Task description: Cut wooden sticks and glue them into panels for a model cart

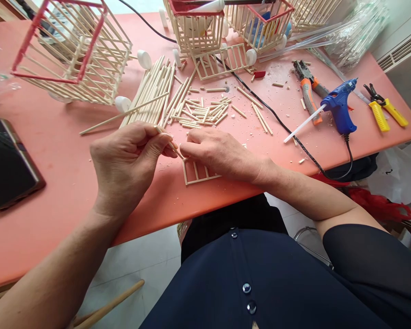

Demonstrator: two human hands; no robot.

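My left hand [133,157] is closed in a pinch round a thin wooden stick [174,150], whose lower end meets the corner of a small wooden stick frame [202,179]. That frame lies on the pink table near its front edge, with several short rungs. Over the frame's far side rests my right hand [219,151], its fingers curled and partly hidden, so what they grip does not show. Just beyond the hands are a pile of short cut sticks [205,112] and a bundle of long sticks [154,89].
Stick baskets with red rims [71,59] stand at the back, beside a ladder-like panel [222,63]. To the right lie orange-handled pliers [308,91], a blue glue gun [340,107] with its cord, and yellow-handled cutters [383,109]. A phone [10,164] is at the left.
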